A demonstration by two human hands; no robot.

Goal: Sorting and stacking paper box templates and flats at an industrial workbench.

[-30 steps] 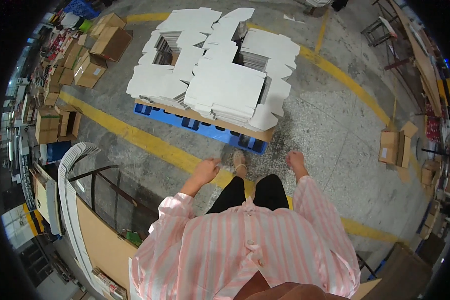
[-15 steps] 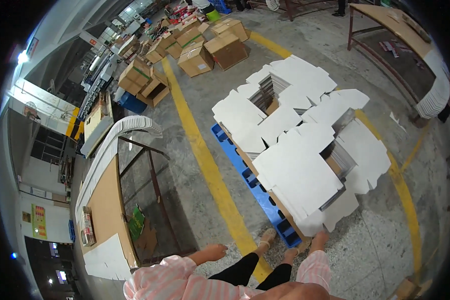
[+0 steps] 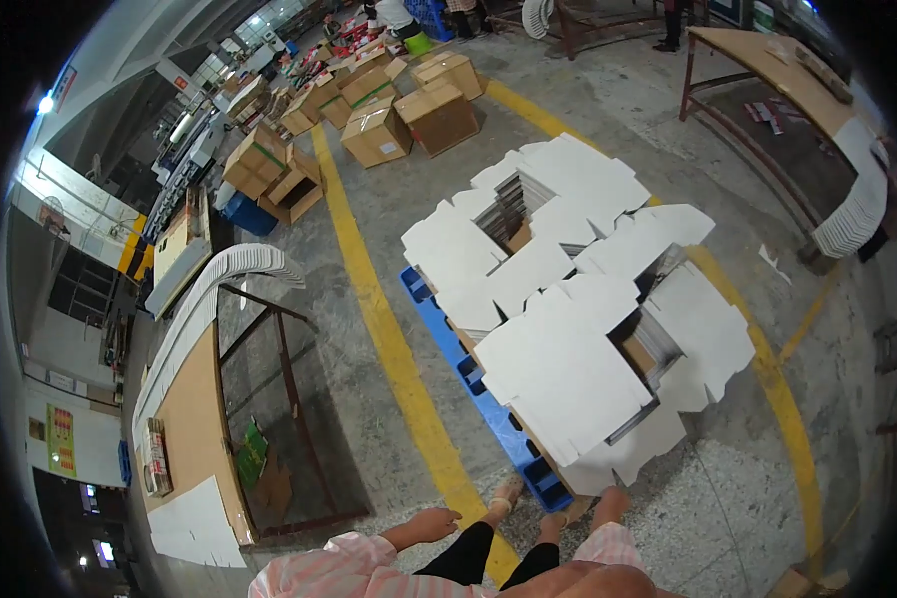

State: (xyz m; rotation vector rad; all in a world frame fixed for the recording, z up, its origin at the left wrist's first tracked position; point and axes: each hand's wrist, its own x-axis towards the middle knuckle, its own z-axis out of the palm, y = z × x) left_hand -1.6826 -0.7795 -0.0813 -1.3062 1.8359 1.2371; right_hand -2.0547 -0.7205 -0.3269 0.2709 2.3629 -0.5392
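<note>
No readable lettering or numbers anywhere

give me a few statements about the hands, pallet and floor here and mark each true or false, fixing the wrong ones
1. White cardboard is stacked on a blue pallet. True.
2. The left hand grips the white cardboard. False: it is apart from it, nothing visibly held.
3. The right hand is close to the stack's near corner. True.
4. The floor lines are green. False: they are yellow.
</note>
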